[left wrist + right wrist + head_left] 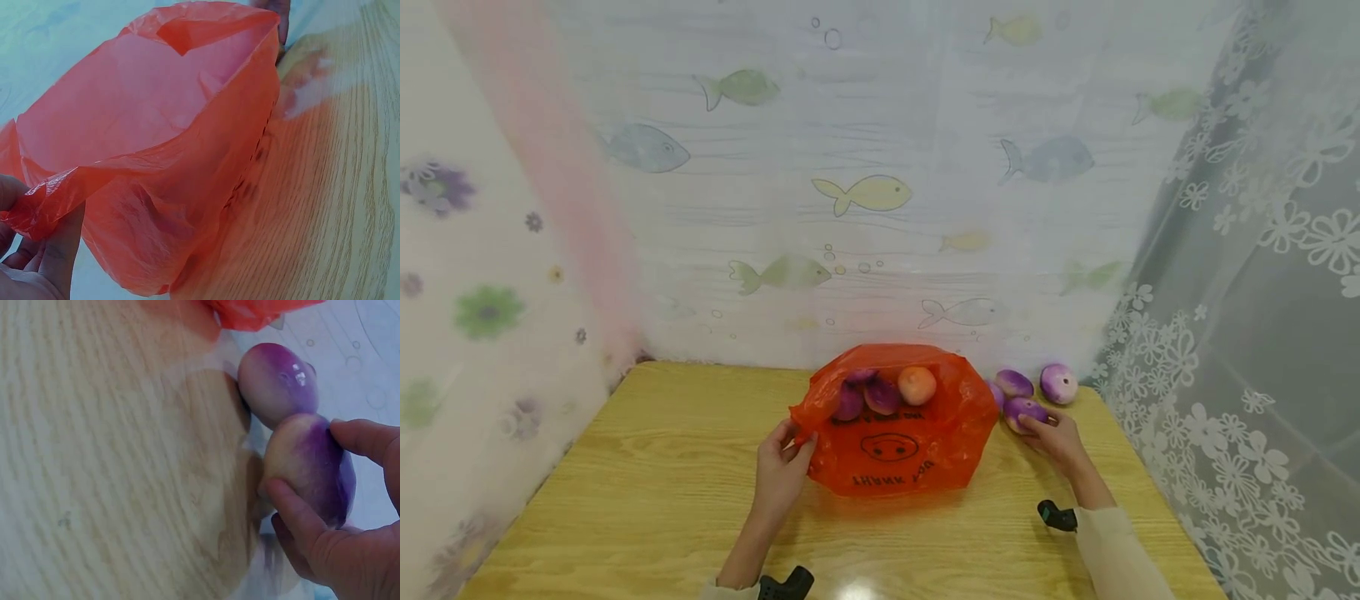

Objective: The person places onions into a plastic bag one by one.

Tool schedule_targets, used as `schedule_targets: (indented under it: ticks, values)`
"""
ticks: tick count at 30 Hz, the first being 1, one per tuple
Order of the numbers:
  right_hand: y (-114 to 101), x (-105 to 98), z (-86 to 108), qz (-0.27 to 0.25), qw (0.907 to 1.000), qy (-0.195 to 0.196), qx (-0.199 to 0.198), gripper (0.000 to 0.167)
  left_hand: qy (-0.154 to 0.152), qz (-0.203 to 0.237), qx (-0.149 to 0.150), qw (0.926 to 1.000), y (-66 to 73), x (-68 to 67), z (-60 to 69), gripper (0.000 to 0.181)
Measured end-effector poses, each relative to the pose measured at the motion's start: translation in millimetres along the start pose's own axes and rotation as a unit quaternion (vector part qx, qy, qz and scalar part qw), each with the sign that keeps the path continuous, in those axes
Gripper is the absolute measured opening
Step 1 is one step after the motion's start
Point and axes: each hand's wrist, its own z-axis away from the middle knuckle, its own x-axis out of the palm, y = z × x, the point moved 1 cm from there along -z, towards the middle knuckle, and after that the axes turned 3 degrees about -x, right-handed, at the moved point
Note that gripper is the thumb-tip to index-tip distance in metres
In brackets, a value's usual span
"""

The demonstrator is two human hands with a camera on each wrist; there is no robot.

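Note:
A red plastic bag [895, 467] with printed lettering and a pig face lies open-mouthed in the middle of the table. Inside it are several purple vegetables [882, 397] and one orange round fruit [917, 386]. My left hand [781, 471] pinches the bag's left edge between thumb and fingers; the left wrist view shows the crumpled plastic in its grip. To the right of the bag, my right hand [1060, 442] holds a purple-and-white turnip-like vegetable [306, 465] between thumb and fingers. Another of the same kind [275, 381] touches it in the right wrist view.
More purple-and-white vegetables [1015, 383] sit by the table's back edge, one [1058, 384] at the far right. The wood-grain table [625, 483] backs onto a fish-patterned curtain [865, 250]. A flowered sheer curtain [1247, 333] hangs along the right side.

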Motion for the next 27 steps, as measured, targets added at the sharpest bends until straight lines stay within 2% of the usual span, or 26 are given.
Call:
schedule_targets:
  ticks: [9,19,27]
  values:
    - [5.3,0.0,10.0,0.013,0.9993,0.034,-0.01,0.071,-0.006,0.007,-0.003,1.0,0.5,0.6,1.6,0.031]
    - [-1.5,-1.5,26.5,0.048,0.9985,0.009,-0.025,0.073,-0.002,0.004,0.001,1.0,-0.4,0.2,0.7,0.032]
    - [-14.3,-0.7,57.2,0.096,0.9943,-0.006,-0.045,0.075,-0.004,0.01,0.008,0.9999,1.3,1.9,1.8,0.03]
